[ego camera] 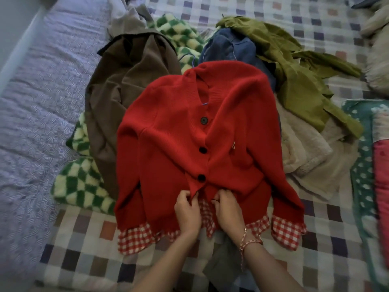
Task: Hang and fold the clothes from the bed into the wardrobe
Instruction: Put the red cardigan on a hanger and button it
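Busy with the red cardigan (200, 144), spread front up on the bed (84, 239), on top of the clothes pile. Pinching the left side of its front opening with the left hand (186, 209), fingers curled on the red knit near the hem. Gripping the other side with the right hand (228, 209), fingers curled too, right beside the left. Most likely closing the last button, though hard to tell, with only a small dark spot half hidden under the right fingers. Three dark buttons (203, 150) above, already done up. Already on a thin blue hanger (205, 103), peeking out at the neck and again above the collar. Red-and-white checked trim at the hem and cuffs, lying flat on the quilt.

Not far along with the whole job. Still plenty to put away: a brown coat (126, 81) to the left, a green checked fleece (80, 186) under it, a blue top (227, 47) behind the collar, an olive green jacket (294, 76) to the right, and a cream fluffy thing (305, 148) beside that. None of those folded or hung, as far as can be seen. No wardrobe in sight, so no way to count clothes already inside. Left for the cardigan: finish the button, lift by the hook, carry over to the rail.
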